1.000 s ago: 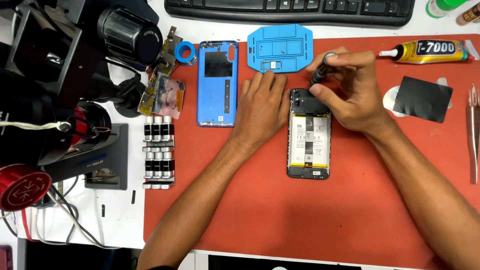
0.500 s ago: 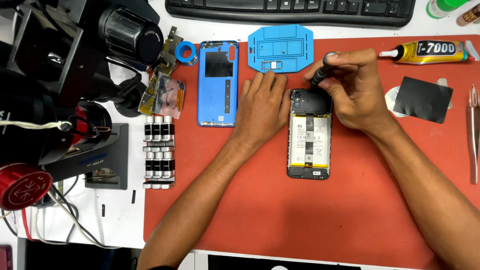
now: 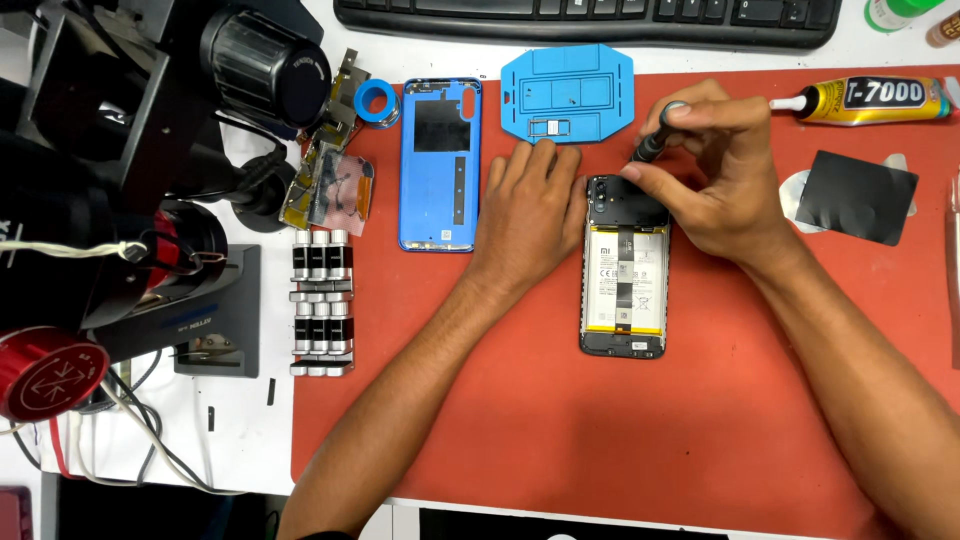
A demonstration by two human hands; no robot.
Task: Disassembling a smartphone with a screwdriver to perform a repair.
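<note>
Left hand flat, open, steadying opened phone; right hand pinching screwdriver upright over its top.

Both bare hands low over the work surface, forearms entering from the bottom edge.

Left hand: palm down, fingers extended and lying close together, pointing away from the body; wrist straight, forearm running diagonally from lower left. Right hand: fingers curled, thumb and fingertips pinched together in a fine grip, index finger arched on top; wrist slightly bent, forearm running in from lower right. The two hands sit near one another, not touching.
</note>
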